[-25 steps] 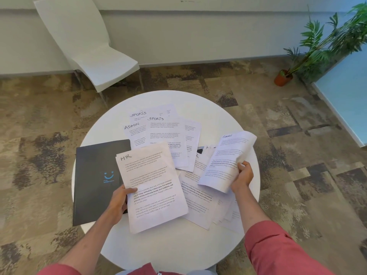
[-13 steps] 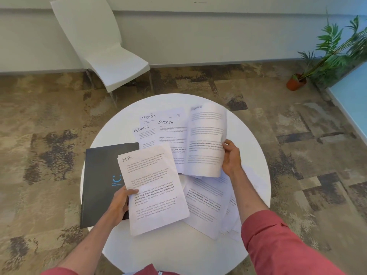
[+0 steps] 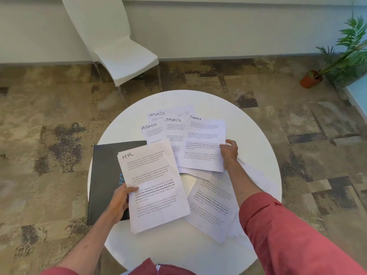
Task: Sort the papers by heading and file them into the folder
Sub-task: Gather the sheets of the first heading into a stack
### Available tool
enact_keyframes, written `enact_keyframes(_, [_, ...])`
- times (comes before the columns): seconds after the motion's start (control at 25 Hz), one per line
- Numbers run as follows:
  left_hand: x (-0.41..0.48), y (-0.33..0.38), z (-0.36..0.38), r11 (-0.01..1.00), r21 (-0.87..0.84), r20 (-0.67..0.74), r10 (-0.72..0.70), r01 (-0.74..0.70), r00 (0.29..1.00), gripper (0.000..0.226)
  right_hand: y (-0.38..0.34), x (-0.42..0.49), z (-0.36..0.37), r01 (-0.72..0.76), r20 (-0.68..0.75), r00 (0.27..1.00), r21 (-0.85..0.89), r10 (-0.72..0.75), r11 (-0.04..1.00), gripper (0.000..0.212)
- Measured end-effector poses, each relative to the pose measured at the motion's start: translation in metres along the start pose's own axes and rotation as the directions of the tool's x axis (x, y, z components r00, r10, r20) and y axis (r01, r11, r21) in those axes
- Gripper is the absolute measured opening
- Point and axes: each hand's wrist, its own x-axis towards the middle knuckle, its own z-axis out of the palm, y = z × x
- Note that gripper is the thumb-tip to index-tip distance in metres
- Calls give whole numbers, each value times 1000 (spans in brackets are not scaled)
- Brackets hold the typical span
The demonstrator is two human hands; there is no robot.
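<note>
The left hand (image 3: pixel 119 203) was closed on the left edge of a white printed sheet headed "HR" (image 3: pixel 155 185), thumb on top and fingers underneath; whether more sheets lay under it could not be told. That sheet's long axis ran away from the person, leaning a little leftward, heading at the far end. Partly under it, just left of that hand, lay the black closed folder with a small blue logo (image 3: pixel 107 175) on the round white counter (image 3: pixel 198 255).

The right hand (image 3: pixel 228 152) pinched the right edge of a white sheet headed "FINANCE" (image 3: pixel 204 143), laid nearly flat, heading likewise at the far end. Just left of that hand sat two sheets headed "SPORTS" (image 3: pixel 174 128) and one headed "ADMIN" (image 3: pixel 151 132), overlapping. Nearer the person, under the right forearm, an unsorted spread of loose white printed pages (image 3: pixel 212 205) lay askew.

Such paper was probably light, limp and slippery against its neighbours, so it would droop if held by a corner; a pinch at mid-edge looked the safest hold.
</note>
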Motion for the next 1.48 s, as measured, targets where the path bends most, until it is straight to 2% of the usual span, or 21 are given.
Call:
enact_keyframes(0.12, [1, -1, 9, 1000, 10, 21, -3, 3, 1000, 41, 19, -10, -18, 74, -19, 997, -57, -76, 996, 45])
enact_keyframes(0.2, [1, -1, 18, 1000, 18, 39, -3, 2, 999, 42, 46, -21, -36, 96, -97, 988, -204, -117, 974, 40])
enact_keyframes(0.32, [-1, -4, 31, 999, 38, 74, -1, -1, 997, 45, 99, -44, -63, 4, -221, 968, -453, -117, 891, 41])
enact_keyframes(0.44, [-6, -7, 42, 998, 61, 100, -1, -5, 995, 45, 140, -65, -75, -119, -301, 951, -578, -76, 808, 64])
enact_keyframes(0.56, [-10, -12, 46, 996, 87, 111, -5, -5, 994, 44, 153, -73, -79, -145, -243, 970, -637, -19, 757, 86])
enact_keyframes(0.68, [-15, -16, 45, 994, 109, 115, -4, -9, 993, 45, 152, -72, -83, -154, -219, 975, -581, 29, 799, 83])
enact_keyframes(1.0, [-20, -25, 43, 988, 156, 122, 2, -22, 993, 46, 167, -66, -112, -149, -246, 968, -383, 55, 912, 22])
enact_keyframes(1.12, [-21, -30, 48, 985, 172, 141, 9, -33, 990, 47, 180, -66, -126, -93, -269, 963, -310, 7, 946, 16])
enact_keyframes(1.28, [-24, -37, 56, 985, 170, 144, 8, -32, 990, 46, 187, -68, -146, -24, -297, 955, -123, -14, 992, 10])
enact_keyframes(1.4, [-24, -42, 62, 985, 171, 139, 1, -25, 990, 46, 194, -74, -155, -76, -231, 971, -62, 59, 995, 20])
enact_keyframes(1.48, [-25, -45, 66, 985, 172, 136, -3, -21, 991, 46, 203, -76, -157, -121, -193, 976, -89, 102, 989, 16])
